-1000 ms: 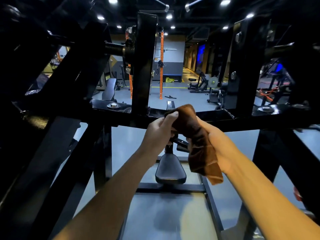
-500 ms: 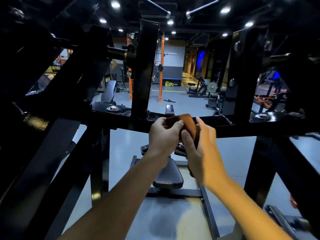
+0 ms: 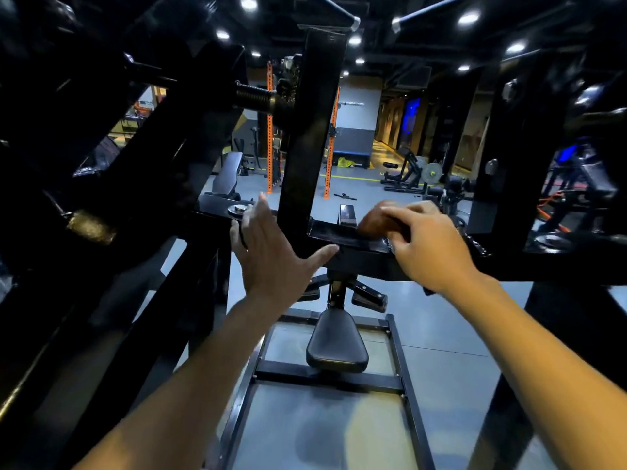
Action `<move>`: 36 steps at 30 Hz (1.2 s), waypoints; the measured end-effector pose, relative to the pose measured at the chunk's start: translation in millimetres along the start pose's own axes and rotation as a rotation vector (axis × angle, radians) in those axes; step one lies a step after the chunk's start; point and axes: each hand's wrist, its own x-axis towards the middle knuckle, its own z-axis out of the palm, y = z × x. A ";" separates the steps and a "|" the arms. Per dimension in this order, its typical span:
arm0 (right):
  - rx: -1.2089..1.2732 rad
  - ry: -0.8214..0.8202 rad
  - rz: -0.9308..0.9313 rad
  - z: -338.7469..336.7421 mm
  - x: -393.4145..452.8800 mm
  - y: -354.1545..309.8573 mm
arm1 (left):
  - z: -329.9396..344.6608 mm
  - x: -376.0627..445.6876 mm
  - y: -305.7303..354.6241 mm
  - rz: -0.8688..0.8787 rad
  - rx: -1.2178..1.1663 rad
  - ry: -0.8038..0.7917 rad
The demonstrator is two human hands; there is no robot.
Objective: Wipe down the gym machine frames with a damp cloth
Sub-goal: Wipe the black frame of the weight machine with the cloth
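A single head-worn view is given, aimed forward and down, close behind the black frame (image 3: 356, 242); the seat (image 3: 336, 344) below and the gym floor (image 3: 441, 327) beyond are taken in.

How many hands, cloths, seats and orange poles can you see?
Hands: 2, the left hand and the right hand
Brown cloth: 1
Black seat: 1
Orange poles: 2, one and another
Total: 6
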 end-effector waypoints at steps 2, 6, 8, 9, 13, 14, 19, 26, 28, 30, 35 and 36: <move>-0.201 -0.131 0.000 9.4 6.1 -7.5 | 6.6 12.2 -14.9 0.052 0.126 -0.149; -0.274 -0.056 -0.008 23.4 18.9 -9.2 | 17.0 17.9 -28.9 0.164 0.234 -0.074; -0.219 -0.049 -0.083 31.2 29.8 -16.9 | 19.8 17.1 -31.1 0.186 0.248 -0.040; -0.136 -0.051 -0.149 35.3 32.3 -23.1 | 20.1 16.1 -31.4 0.190 0.260 -0.042; -0.059 -0.089 -0.346 31.2 25.6 -14.7 | 19.5 17.2 -29.8 0.195 0.270 -0.026; -0.104 -0.099 -0.313 26.0 26.7 -4.8 | 20.4 16.5 -31.2 0.206 0.271 -0.017; -0.187 -0.177 -0.129 31.1 51.8 -7.7 | 24.1 15.0 -33.8 0.213 0.291 0.014; -0.115 -0.237 -0.314 19.6 36.5 3.6 | 24.8 15.8 -33.8 0.213 0.273 0.035; -0.211 -0.229 -0.144 19.6 44.5 8.7 | 24.7 14.9 -32.8 0.208 0.293 0.027; -0.167 -0.218 -0.116 30.0 50.5 -10.4 | 25.0 15.8 -33.1 0.207 0.284 0.024; -0.060 -0.160 -0.503 33.9 29.8 -29.0 | 24.2 16.5 -33.3 0.202 0.207 0.020; -0.054 -0.161 -0.533 29.6 24.9 -20.6 | 24.4 15.9 -33.5 0.204 0.209 0.021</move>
